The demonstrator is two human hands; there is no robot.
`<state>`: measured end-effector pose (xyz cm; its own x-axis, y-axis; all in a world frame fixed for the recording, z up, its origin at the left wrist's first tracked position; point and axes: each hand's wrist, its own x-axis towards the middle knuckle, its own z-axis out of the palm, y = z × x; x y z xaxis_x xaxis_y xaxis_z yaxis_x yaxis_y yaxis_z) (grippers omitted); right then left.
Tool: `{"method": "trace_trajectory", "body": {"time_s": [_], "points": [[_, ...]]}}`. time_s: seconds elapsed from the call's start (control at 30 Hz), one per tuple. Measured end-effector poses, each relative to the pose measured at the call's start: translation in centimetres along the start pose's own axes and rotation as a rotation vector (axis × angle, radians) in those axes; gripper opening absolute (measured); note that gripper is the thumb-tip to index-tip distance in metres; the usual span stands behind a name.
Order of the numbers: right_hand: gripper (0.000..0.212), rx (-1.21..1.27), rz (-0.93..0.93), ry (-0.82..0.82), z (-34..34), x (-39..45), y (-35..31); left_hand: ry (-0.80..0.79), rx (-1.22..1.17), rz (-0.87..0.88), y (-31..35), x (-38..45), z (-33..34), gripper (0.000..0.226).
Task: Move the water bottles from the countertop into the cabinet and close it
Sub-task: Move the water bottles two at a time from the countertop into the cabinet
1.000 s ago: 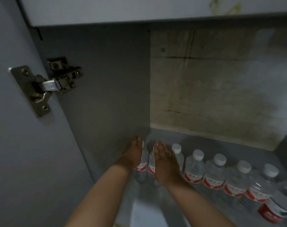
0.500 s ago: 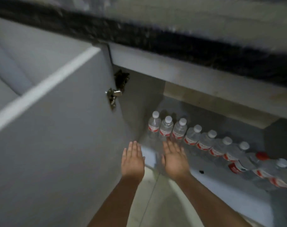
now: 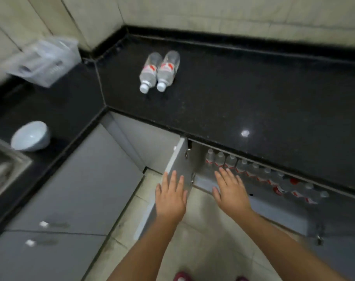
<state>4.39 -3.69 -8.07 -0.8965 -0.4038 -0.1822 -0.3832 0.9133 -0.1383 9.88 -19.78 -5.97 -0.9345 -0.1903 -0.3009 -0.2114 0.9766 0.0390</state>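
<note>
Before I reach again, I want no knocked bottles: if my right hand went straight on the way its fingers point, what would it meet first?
Probably the row of bottles in the cabinet; right hand.

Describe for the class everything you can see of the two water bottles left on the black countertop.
The two water bottles lie on their sides, side by side and apparently touching along their length, on the black speckled countertop near its back corner. Both look like clear plastic, with white screw caps pointing toward the camera and red-and-white labels around the middle. The caps are on. Neither hand touches them; nothing else rests against them.
</note>
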Motion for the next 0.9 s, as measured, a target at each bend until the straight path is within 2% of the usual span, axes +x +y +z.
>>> {"method": "trace_trajectory", "body": {"time_s": [0.07,0.1,0.23,0.3,0.43,0.5,0.67,0.9], "points": [[0.053,0.018,-0.002,0.058,-3.0,0.7,-1.4,0.002,-0.014,-0.027,-1.4,-1.0,-3.7,0.047],[0.052,0.028,0.000,0.088,-4.5,1.2,-2.1,0.033,-0.065,-0.049,-2.1,-1.4,-5.7,0.047],[0.039,0.053,0.017,0.252,-10.2,3.7,-5.2,0.207,-0.031,-0.059,-6.1,-0.2,-10.4,0.050],[0.040,0.058,0.010,0.311,-12.1,4.9,-6.5,0.303,-0.053,-0.082,-7.9,0.5,-12.6,0.050],[0.037,0.054,-0.020,0.471,-14.8,7.5,-7.7,0.375,-0.085,-0.133,-9.9,2.8,-15.9,0.050],[0.039,0.100,-0.018,0.499,-15.9,9.6,-7.7,0.401,-0.115,-0.160,-10.6,4.7,-16.8,0.050],[0.045,0.103,-0.021,0.446,-15.9,15.7,-7.8,0.338,-0.188,-0.218,-11.2,9.9,-17.2,0.050],[0.046,0.010,-0.183,0.196,-14.6,31.3,-9.8,0.235,-0.372,-0.349,-12.0,21.7,-17.2,0.054]]}}
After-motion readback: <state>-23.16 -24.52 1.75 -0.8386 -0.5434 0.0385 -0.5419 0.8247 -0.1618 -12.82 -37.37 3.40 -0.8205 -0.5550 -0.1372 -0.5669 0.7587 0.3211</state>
